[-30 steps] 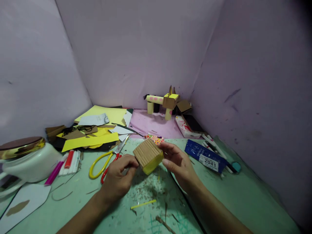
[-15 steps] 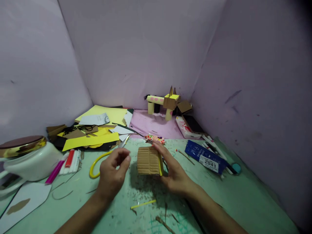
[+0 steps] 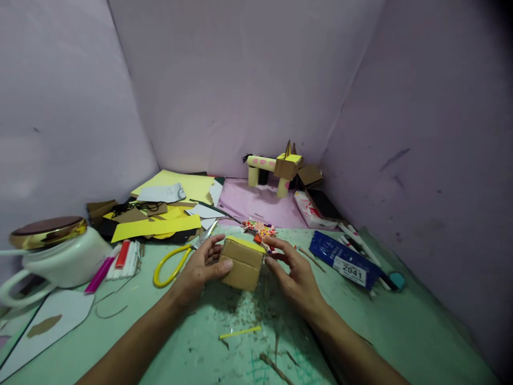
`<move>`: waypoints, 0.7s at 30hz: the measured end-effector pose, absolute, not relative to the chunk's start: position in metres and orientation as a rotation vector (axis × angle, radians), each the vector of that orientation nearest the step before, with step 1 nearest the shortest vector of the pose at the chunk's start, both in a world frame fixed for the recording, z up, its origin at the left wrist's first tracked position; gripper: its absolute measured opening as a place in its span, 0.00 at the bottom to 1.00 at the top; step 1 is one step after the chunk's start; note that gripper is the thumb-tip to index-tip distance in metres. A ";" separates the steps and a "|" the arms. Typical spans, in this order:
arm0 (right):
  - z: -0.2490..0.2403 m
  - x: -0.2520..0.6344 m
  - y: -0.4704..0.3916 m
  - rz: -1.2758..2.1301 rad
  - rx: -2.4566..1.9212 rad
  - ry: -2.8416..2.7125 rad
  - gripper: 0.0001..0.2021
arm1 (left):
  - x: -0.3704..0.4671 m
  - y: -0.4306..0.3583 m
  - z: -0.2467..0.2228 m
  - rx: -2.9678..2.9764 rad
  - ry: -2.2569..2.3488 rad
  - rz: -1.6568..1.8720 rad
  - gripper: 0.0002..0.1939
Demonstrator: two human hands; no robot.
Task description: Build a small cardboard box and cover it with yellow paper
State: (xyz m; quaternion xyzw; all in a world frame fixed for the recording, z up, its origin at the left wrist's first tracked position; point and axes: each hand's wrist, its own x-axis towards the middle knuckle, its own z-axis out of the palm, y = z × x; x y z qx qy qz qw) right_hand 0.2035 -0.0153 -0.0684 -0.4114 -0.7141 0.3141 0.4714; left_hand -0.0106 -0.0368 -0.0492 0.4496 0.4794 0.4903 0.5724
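A small brown cardboard box (image 3: 241, 267) with a yellow top edge is held a little above the table, slightly tilted. My left hand (image 3: 200, 270) grips its left side, the thumb on the front face and the fingers partly hidden behind. At the box's right edge, my right hand (image 3: 292, 272) has its thumb and fingers apart and curved. Whether its fingertips touch the box is hard to tell. Behind the box lies a colourful patterned piece (image 3: 260, 228). Yellow-handled scissors (image 3: 173, 267) rest left of my left hand.
Yellow paper and cardboard scraps (image 3: 156, 229) pile up at the back left. A white pot (image 3: 66, 259) and markers (image 3: 126, 259) stand at left. A giraffe-like paper model (image 3: 285, 168) is at the back. On the right lies a blue packet (image 3: 340, 259); a yellow strip (image 3: 240, 332) lies in front.
The box has turned, so its yellow side shows on top instead of at the right. My left hand has moved in and taken hold of it; my right hand has loosened its grip.
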 end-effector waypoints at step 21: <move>-0.072 0.204 -0.026 0.680 -0.663 -2.195 0.36 | -0.021 -0.060 -0.035 2.133 1.448 0.381 0.44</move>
